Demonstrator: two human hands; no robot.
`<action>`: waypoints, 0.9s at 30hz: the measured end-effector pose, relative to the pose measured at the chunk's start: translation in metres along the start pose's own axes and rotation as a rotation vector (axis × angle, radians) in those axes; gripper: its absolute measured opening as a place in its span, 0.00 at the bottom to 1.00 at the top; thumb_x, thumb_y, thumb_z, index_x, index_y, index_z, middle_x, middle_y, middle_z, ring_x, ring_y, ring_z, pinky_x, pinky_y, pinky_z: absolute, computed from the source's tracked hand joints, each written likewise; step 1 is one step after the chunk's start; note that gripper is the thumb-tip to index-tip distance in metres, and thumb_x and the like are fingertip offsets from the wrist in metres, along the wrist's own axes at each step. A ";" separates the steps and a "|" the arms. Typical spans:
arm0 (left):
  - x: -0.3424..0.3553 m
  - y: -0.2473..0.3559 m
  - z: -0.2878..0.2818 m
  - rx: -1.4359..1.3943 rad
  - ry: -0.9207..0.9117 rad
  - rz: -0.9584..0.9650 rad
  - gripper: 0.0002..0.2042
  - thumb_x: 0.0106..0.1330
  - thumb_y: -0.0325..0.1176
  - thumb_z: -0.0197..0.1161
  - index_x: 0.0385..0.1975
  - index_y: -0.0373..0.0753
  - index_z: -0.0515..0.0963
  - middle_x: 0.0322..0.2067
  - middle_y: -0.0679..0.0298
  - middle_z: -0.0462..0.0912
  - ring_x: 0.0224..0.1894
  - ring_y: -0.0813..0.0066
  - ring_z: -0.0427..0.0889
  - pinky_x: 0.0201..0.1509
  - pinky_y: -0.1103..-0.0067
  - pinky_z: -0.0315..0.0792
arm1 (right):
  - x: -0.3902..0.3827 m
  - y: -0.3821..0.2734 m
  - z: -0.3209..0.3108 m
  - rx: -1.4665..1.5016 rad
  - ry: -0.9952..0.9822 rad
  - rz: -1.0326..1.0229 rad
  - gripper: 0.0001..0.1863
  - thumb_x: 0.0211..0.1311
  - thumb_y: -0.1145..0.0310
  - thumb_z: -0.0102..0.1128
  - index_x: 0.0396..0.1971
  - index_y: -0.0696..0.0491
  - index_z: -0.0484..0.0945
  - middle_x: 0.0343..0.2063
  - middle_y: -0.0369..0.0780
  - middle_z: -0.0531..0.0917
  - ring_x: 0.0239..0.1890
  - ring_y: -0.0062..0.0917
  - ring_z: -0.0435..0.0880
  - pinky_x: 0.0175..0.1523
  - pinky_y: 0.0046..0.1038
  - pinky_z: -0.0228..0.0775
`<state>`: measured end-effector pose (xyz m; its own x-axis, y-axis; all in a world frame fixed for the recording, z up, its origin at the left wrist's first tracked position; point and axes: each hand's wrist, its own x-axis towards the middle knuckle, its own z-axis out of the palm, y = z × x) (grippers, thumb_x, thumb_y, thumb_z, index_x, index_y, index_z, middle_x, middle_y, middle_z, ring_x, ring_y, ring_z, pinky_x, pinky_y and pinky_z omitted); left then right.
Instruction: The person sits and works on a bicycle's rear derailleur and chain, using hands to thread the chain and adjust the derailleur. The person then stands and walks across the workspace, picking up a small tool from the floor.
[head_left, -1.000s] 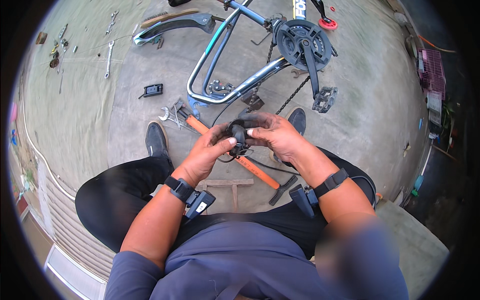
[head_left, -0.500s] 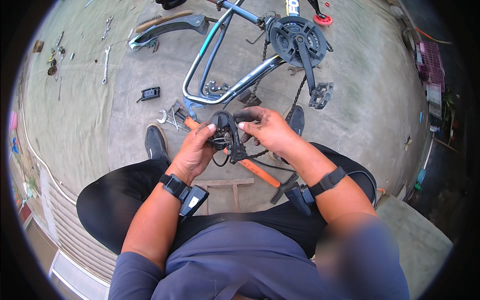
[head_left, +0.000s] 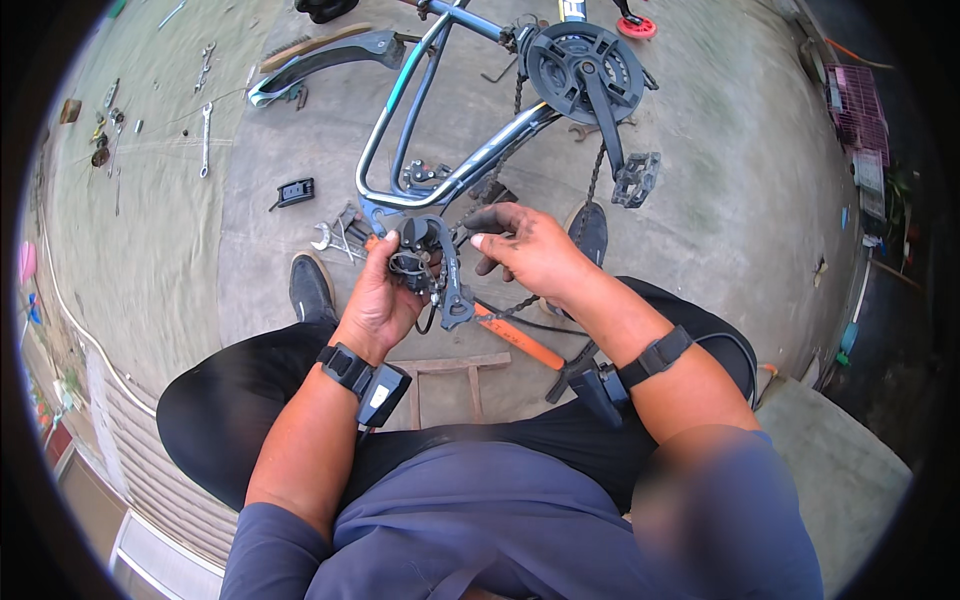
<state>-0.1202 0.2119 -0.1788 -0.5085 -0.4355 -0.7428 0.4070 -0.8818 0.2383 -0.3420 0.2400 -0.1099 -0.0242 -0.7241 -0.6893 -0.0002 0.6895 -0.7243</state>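
My left hand (head_left: 378,305) grips a black rear derailleur (head_left: 440,270), its thumb on the upper left side and its fingers curled behind. A bicycle chain (head_left: 518,306) leaves the lower end of the derailleur and runs right, past my shoe. Just right of the derailleur's top, my right hand (head_left: 525,245) has its blackened thumb and index finger drawn together in a pinch. What lies between those fingertips is too small to tell. Beyond both hands lies a blue and silver bicycle frame (head_left: 372,150) with a black crankset (head_left: 585,72) and a pedal (head_left: 636,180).
An orange-handled hammer (head_left: 525,343) lies under my hands, by a wooden piece (head_left: 460,364). Wrenches (head_left: 335,240) and a small black pedal-like part (head_left: 294,193) are on the left. Farther off are a mudguard (head_left: 325,68), a brush (head_left: 318,45) and another wrench (head_left: 206,140).
The derailleur in my left hand has shifted slightly left and turned so its cage faces up more. My right hand has drawn a little apart from the cage.
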 end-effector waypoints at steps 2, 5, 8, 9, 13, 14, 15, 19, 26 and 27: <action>0.000 0.000 0.001 -0.002 -0.013 -0.007 0.24 0.76 0.54 0.54 0.56 0.41 0.80 0.47 0.59 0.86 0.50 0.65 0.83 0.59 0.65 0.76 | 0.001 0.001 0.000 -0.005 -0.005 0.002 0.14 0.69 0.71 0.63 0.50 0.60 0.81 0.33 0.38 0.86 0.31 0.19 0.86 0.39 0.25 0.75; 0.001 0.001 0.000 -0.015 -0.016 -0.024 0.24 0.76 0.55 0.53 0.56 0.40 0.80 0.47 0.59 0.86 0.50 0.64 0.83 0.59 0.65 0.77 | 0.001 0.000 -0.001 -0.017 -0.021 0.005 0.14 0.69 0.71 0.63 0.51 0.60 0.80 0.33 0.38 0.86 0.31 0.19 0.86 0.39 0.25 0.76; 0.002 0.001 0.001 -0.023 -0.004 -0.016 0.24 0.76 0.55 0.53 0.56 0.40 0.80 0.47 0.58 0.86 0.50 0.64 0.84 0.59 0.65 0.77 | 0.002 0.002 -0.001 -0.022 -0.022 -0.020 0.14 0.69 0.71 0.63 0.50 0.60 0.80 0.33 0.39 0.86 0.31 0.19 0.87 0.39 0.25 0.76; 0.002 0.001 0.002 -0.024 -0.007 -0.015 0.24 0.76 0.55 0.53 0.56 0.40 0.80 0.47 0.58 0.86 0.50 0.64 0.84 0.59 0.65 0.78 | 0.001 0.002 -0.001 -0.020 -0.021 -0.002 0.14 0.69 0.71 0.63 0.50 0.60 0.80 0.33 0.39 0.87 0.31 0.20 0.87 0.39 0.25 0.76; 0.003 0.000 0.001 -0.010 -0.010 -0.015 0.25 0.76 0.55 0.54 0.55 0.39 0.80 0.47 0.58 0.87 0.50 0.64 0.84 0.58 0.66 0.78 | 0.000 0.000 0.000 -0.006 -0.021 0.016 0.13 0.69 0.70 0.63 0.50 0.60 0.80 0.33 0.39 0.87 0.32 0.20 0.87 0.40 0.26 0.77; 0.003 0.000 0.001 -0.006 -0.005 -0.015 0.25 0.76 0.55 0.54 0.55 0.40 0.80 0.47 0.58 0.87 0.50 0.64 0.84 0.58 0.66 0.78 | 0.000 0.001 -0.001 0.000 -0.021 0.007 0.13 0.69 0.70 0.63 0.50 0.60 0.80 0.33 0.39 0.87 0.32 0.20 0.87 0.40 0.26 0.77; 0.004 0.000 0.001 -0.002 -0.001 -0.015 0.25 0.76 0.56 0.54 0.55 0.40 0.80 0.47 0.58 0.87 0.49 0.65 0.84 0.58 0.67 0.78 | 0.001 0.002 -0.001 -0.002 -0.026 0.010 0.14 0.69 0.71 0.64 0.50 0.61 0.80 0.34 0.39 0.87 0.32 0.20 0.88 0.40 0.25 0.77; 0.002 0.001 0.005 -0.007 -0.020 -0.024 0.25 0.75 0.56 0.55 0.54 0.40 0.80 0.46 0.59 0.86 0.48 0.66 0.84 0.58 0.68 0.78 | 0.003 0.007 -0.004 -0.053 -0.042 0.010 0.20 0.68 0.66 0.67 0.56 0.58 0.78 0.41 0.39 0.86 0.39 0.22 0.87 0.38 0.25 0.75; 0.002 0.002 0.005 0.041 -0.059 -0.050 0.24 0.76 0.54 0.56 0.54 0.39 0.80 0.44 0.58 0.86 0.47 0.64 0.84 0.57 0.67 0.77 | -0.001 0.015 -0.001 -0.792 0.033 -0.484 0.42 0.57 0.56 0.78 0.67 0.58 0.68 0.50 0.53 0.82 0.50 0.42 0.85 0.55 0.37 0.77; 0.002 0.001 0.006 0.035 -0.069 -0.050 0.22 0.76 0.53 0.57 0.53 0.39 0.80 0.44 0.58 0.87 0.47 0.64 0.85 0.57 0.66 0.77 | -0.002 0.013 0.000 -0.750 0.001 -0.395 0.47 0.56 0.55 0.79 0.70 0.59 0.63 0.51 0.54 0.82 0.51 0.44 0.85 0.57 0.37 0.77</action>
<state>-0.1251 0.2086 -0.1768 -0.5792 -0.4009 -0.7098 0.3537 -0.9081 0.2242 -0.3419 0.2507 -0.1183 0.1161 -0.9145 -0.3877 -0.6723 0.2150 -0.7084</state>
